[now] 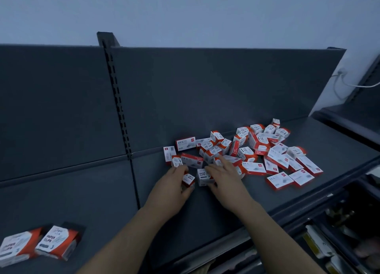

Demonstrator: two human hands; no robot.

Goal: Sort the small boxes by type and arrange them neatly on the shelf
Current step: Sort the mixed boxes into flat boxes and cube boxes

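Note:
A heap of several small red-and-white boxes (255,148) lies on the dark grey shelf (82,201), right of the middle. Some are flat staple boxes marked 24/6 (185,143), others are squarer paper clip boxes. My left hand (174,183) is at the heap's near left edge, fingers closed around a small paper clip box (188,179). My right hand (222,176) lies over another paper clip box (203,177), fingers spread on its top and thumb at its near side. Two paper clip boxes (39,244) stand side by side at the shelf's near left.
The shelf's back panel (205,92) rises behind the heap, with a slotted upright (117,100) left of it. A white cable (345,82) hangs at the right. Lower shelves with other goods (329,232) show at the bottom right.

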